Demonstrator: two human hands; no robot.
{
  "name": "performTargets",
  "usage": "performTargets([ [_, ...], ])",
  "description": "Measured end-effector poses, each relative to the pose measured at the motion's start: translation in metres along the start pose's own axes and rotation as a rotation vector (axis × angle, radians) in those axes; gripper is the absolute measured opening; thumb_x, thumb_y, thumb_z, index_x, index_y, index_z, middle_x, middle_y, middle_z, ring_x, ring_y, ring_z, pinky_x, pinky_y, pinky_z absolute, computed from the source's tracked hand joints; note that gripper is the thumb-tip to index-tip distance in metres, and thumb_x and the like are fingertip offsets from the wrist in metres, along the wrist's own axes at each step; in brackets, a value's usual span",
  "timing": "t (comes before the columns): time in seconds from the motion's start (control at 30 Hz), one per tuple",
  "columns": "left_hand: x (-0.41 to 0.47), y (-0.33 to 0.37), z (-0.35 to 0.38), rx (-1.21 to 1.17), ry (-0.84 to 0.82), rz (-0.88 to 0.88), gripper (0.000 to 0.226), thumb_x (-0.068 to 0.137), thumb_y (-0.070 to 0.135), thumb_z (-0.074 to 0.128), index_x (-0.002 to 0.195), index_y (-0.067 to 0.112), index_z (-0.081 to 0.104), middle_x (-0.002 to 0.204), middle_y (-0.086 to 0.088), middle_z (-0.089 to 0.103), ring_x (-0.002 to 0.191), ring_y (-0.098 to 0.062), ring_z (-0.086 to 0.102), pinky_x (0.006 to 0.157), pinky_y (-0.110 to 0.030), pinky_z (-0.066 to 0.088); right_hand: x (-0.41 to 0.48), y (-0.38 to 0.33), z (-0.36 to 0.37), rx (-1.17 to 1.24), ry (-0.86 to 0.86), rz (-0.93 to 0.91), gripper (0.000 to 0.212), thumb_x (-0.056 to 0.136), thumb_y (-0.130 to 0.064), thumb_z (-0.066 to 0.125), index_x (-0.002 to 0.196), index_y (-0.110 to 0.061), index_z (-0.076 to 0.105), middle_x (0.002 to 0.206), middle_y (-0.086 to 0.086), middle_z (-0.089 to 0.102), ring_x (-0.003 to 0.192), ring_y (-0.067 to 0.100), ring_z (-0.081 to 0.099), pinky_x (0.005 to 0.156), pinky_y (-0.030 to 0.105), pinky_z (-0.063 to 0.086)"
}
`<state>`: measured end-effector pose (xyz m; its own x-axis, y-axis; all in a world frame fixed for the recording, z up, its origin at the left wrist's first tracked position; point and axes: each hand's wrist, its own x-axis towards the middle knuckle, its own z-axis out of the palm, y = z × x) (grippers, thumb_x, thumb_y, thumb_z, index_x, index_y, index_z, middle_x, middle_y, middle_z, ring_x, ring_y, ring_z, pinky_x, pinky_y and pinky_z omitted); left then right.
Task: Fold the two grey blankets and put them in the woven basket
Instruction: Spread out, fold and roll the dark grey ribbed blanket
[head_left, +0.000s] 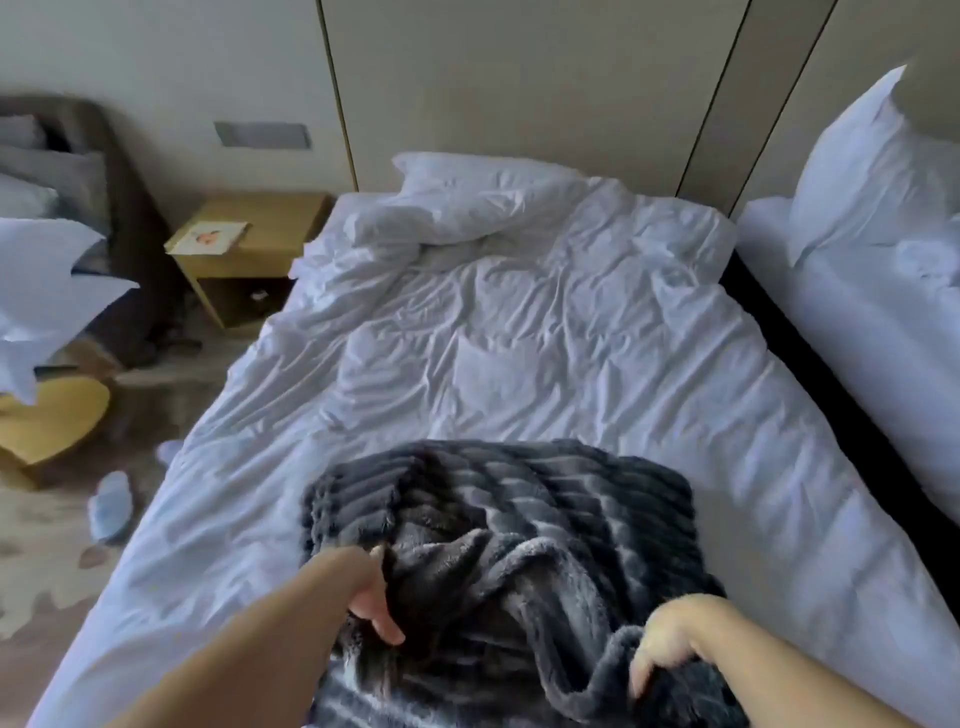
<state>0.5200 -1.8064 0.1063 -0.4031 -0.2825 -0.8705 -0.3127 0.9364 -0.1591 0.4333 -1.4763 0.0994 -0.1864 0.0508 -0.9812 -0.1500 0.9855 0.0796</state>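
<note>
Nightstand (249, 249) far left beside bed (519, 338). Left hand (371, 597) grip pinching a fold of the grey blanket (519, 519), which lies bunched on the near end of the bed. Right hand (670, 644) grip curled around the blanket's near edge. Pillow (872, 166) upright far right.

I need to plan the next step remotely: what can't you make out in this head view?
- Woven basket: nowhere in frame.
- Second blanket: the grey blanket is bunched; one or two, unclear.
- Left hand: fingertips buried in folds.
- Right hand: fingers curl under the edge.
- Blanket's near end: cut off by the bottom edge.
</note>
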Motion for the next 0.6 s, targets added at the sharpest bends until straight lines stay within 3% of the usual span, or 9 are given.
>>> performTargets([
  [0.07, 0.023, 0.009, 0.044, -0.057, 0.032, -0.014, 0.131, 0.069, 0.062, 0.073, 0.150, 0.015, -0.018, 0.148, -0.011, 0.042, 0.136, -0.032, 0.038, 0.111, -0.043, 0.033, 0.025, -0.009, 0.032, -0.029, 0.056, -0.030, 0.039, 0.063, -0.053, 0.068, 0.081, -0.018, 0.064, 0.081, -0.002, 0.059, 0.068, 0.016, 0.054, 0.056, 0.025, 0.038],
  [0.13, 0.043, 0.018, 0.081, -0.141, 0.110, -0.020, 0.112, 0.080, 0.034, 0.070, 0.151, 0.010, -0.014, 0.131, -0.010, 0.057, 0.121, -0.027, 0.055, 0.098, -0.038, 0.045, 0.051, -0.015, 0.059, 0.023, 0.090, -0.040, 0.030, 0.065, -0.043, 0.064, 0.066, -0.016, 0.051, 0.066, -0.002, 0.050, 0.056, 0.015, 0.044, 0.049, 0.026, 0.029],
  [0.2, 0.063, 0.024, 0.106, -0.206, 0.177, -0.060, 0.092, 0.087, 0.009, 0.056, 0.152, 0.010, -0.007, 0.120, -0.006, 0.063, 0.108, -0.024, 0.063, 0.083, -0.034, 0.051, 0.078, -0.020, 0.079, 0.111, 0.059, -0.028, 0.024, 0.069, -0.034, 0.059, 0.068, -0.016, 0.045, 0.065, -0.001, 0.047, 0.055, 0.016, 0.039, 0.047, 0.027, 0.025],
  [0.27, 0.079, 0.026, 0.116, -0.187, 0.194, -0.068, 0.076, 0.089, 0.000, 0.048, 0.152, 0.010, 0.007, 0.119, -0.004, 0.064, 0.107, -0.024, 0.064, 0.080, -0.035, 0.052, 0.101, -0.027, 0.091, 0.141, 0.033, -0.027, 0.019, 0.072, -0.031, 0.059, 0.078, -0.014, 0.052, 0.075, 0.000, 0.054, 0.061, 0.016, 0.045, 0.050, 0.023, 0.032],
  [0.33, 0.093, 0.028, 0.111, -0.101, 0.184, -0.024, 0.052, 0.094, 0.005, 0.044, 0.145, 0.010, 0.033, 0.125, -0.001, 0.062, 0.114, -0.023, 0.061, 0.083, -0.036, 0.052, 0.116, -0.033, 0.091, 0.087, -0.004, -0.049, 0.039, 0.067, -0.037, 0.059, 0.098, -0.014, 0.065, 0.095, 0.001, 0.063, 0.080, 0.017, 0.054, 0.065, 0.021, 0.040],
  [0.4, 0.099, 0.028, 0.077, -0.085, 0.097, -0.010, 0.036, 0.095, 0.017, 0.044, 0.129, 0.013, 0.054, 0.124, -0.003, 0.062, 0.115, -0.023, 0.060, 0.086, -0.035, 0.051, 0.111, -0.038, 0.067, -0.071, -0.111, -0.049, 0.057, 0.063, -0.047, 0.060, 0.111, -0.016, 0.066, 0.107, 0.002, 0.062, 0.089, 0.018, 0.054, 0.073, 0.023, 0.041],
  [0.47, 0.101, 0.021, 0.009, -0.304, 0.055, -0.037, 0.027, 0.091, 0.022, 0.048, 0.108, 0.008, 0.064, 0.114, -0.010, 0.064, 0.110, -0.026, 0.061, 0.083, -0.032, 0.049, 0.094, -0.040, 0.003, -0.144, -0.133, -0.052, 0.061, 0.061, -0.054, 0.061, 0.110, -0.017, 0.066, 0.105, 0.003, 0.061, 0.091, 0.020, 0.056, 0.073, 0.025, 0.041],
  [0.53, 0.103, 0.007, -0.099, -0.615, 0.149, -0.002, 0.022, 0.092, 0.016, 0.047, 0.098, 0.005, 0.065, 0.108, -0.015, 0.062, 0.107, -0.028, 0.061, 0.082, -0.030, 0.047, 0.063, -0.042, -0.108, -0.008, 0.141, -0.146, 0.048, 0.061, -0.051, 0.059, 0.092, -0.014, 0.066, 0.091, 0.002, 0.063, 0.082, 0.021, 0.060, 0.066, 0.026, 0.040],
  [0.6, 0.099, -0.013, -0.236, -1.160, 0.426, 0.072, 0.025, 0.094, 0.012, 0.045, 0.104, 0.000, 0.065, 0.101, -0.019, 0.060, 0.097, -0.031, 0.061, 0.079, -0.031, 0.050, 0.017, -0.040, -0.246, 0.416, 0.657, -0.266, 0.033, 0.073, -0.043, 0.061, 0.081, -0.011, 0.062, 0.075, 0.002, 0.061, 0.071, 0.019, 0.060, 0.058, 0.025, 0.039],
])
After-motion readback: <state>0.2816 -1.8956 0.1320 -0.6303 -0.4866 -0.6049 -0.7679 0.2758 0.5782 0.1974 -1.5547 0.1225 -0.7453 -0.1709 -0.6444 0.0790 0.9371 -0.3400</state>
